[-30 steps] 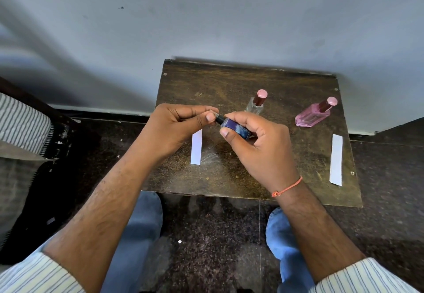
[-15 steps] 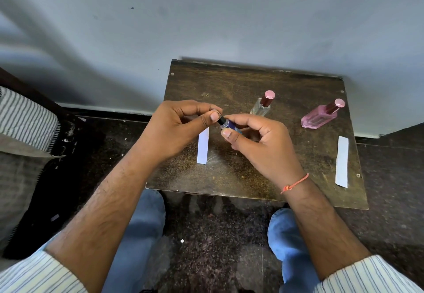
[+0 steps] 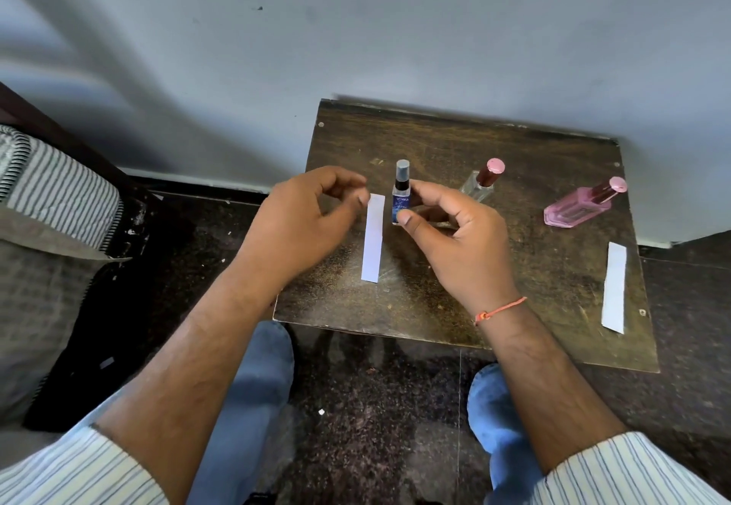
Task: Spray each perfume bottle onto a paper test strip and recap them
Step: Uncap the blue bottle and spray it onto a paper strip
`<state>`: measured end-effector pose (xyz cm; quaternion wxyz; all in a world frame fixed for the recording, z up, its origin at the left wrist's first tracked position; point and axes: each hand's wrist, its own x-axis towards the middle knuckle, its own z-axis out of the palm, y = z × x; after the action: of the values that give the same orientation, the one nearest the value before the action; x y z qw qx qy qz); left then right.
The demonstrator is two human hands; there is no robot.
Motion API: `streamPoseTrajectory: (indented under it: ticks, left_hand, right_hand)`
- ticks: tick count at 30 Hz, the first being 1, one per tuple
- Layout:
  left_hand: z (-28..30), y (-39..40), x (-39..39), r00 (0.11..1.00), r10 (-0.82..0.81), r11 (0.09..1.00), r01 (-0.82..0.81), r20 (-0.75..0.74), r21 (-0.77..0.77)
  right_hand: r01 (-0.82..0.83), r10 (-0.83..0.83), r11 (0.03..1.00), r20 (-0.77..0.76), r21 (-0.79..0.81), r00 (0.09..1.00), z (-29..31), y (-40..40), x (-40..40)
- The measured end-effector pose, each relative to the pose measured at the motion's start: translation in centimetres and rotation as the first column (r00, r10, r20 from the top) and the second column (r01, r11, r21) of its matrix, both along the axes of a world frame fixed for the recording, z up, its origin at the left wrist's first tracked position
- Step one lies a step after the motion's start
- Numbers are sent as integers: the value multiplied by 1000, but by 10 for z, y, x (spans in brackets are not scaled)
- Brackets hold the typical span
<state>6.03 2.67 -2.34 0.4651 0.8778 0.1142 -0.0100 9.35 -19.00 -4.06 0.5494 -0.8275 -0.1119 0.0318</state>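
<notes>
- The small blue bottle (image 3: pixel 401 204), which a moment ago was being held sideways between both hands with the left fingertips pinched on its cap end, is now being stood upright on the worktop (image 3: pixel 455 148), with its clear cap seen on top.
- The bottle is being held only by the right hand (image 3: pixel 455 239), whose thumb and fingers are closed lightly on its lower body; whether the grip is firm or being loosened cannot be told.
- The left hand (image 3: pixel 304 220) has been taken off the bottle and is being held loosely curled and empty, just beside the top of the near paper strip (image 3: pixel 373 237).
- This is being read as the recapping of the blue bottle being finished and the bottle being set down, just right of that strip.
- The clear bottle (image 3: pixel 480 184) and the pink bottle (image 3: pixel 577 206) are standing capped further right, and a second paper strip (image 3: pixel 614 287) is lying near the right edge, well apart from the hands.
- No spray marks are being made out on either strip, so which bottles are already done cannot be judged.
- The base of the blue bottle is being covered by the right thumb, so contact with the worktop is only being inferred.
- The left fingertips are being blurred, and the label print is too small to be read.
</notes>
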Motion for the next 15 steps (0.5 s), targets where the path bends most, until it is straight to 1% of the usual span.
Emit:
streamPoseTrajectory:
  ticks: [2, 6, 10, 15]
  left_hand:
    - [-1, 1, -4, 998, -47, 985, 53, -38, 166]
    - [-6, -1, -10, 978, -171, 928, 200, -117, 315]
    - [-7, -4, -13, 969, -186, 906, 233, -161, 353]
    - [-9, -3, -13, 970, -178, 910, 227, -167, 347]
  right_hand:
    - [18, -18, 1000, 1, -5, 1000, -1, 4, 2]
    - [43, -42, 999, 10, -23, 999, -5, 14, 4]
    - [58, -58, 998, -19, -16, 998, -7, 22, 6]
    - [60, -61, 998, -33, -32, 998, -11, 30, 8]
